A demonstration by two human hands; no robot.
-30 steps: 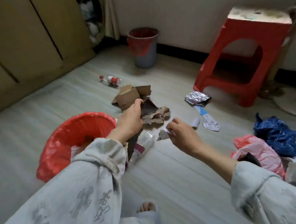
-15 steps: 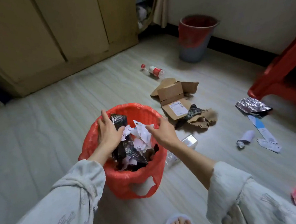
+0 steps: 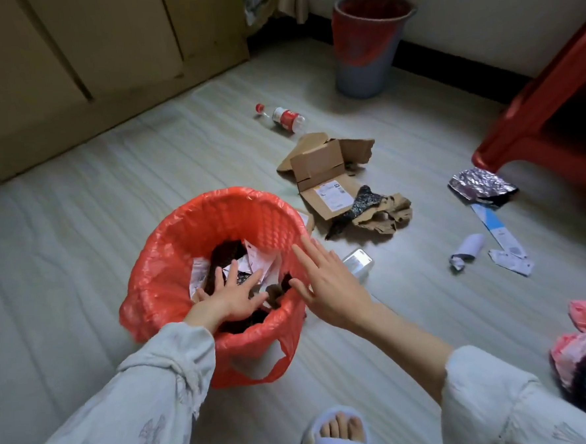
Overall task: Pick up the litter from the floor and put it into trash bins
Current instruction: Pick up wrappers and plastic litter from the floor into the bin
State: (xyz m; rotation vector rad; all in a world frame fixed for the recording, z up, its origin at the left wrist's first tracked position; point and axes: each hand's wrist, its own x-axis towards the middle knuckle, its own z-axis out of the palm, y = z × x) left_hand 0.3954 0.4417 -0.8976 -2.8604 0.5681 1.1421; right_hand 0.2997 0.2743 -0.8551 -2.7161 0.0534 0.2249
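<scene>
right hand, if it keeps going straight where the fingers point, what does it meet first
Probably the far rim of the red-lined bin: the right hand is open, fingers aimed up-left across its mouth. Depth is unclear.

Under the left hand (image 3: 228,299) sits a bin with a red liner (image 3: 170,263), holding black and white scraps (image 3: 252,258). Beyond the right hand (image 3: 326,285) lie brown cardboard (image 3: 319,162) and a red-labelled bottle (image 3: 283,116); both sleeves (image 3: 151,402) are pale grey with a faint print.

Pale wood-grain plank floor (image 3: 113,215) in dim, even light. Tan cabinet doors (image 3: 102,44) line the far left; a white wall (image 3: 477,4) with dark baseboard (image 3: 446,61) runs behind. Red plastic stool (image 3: 552,110) at right.
</scene>
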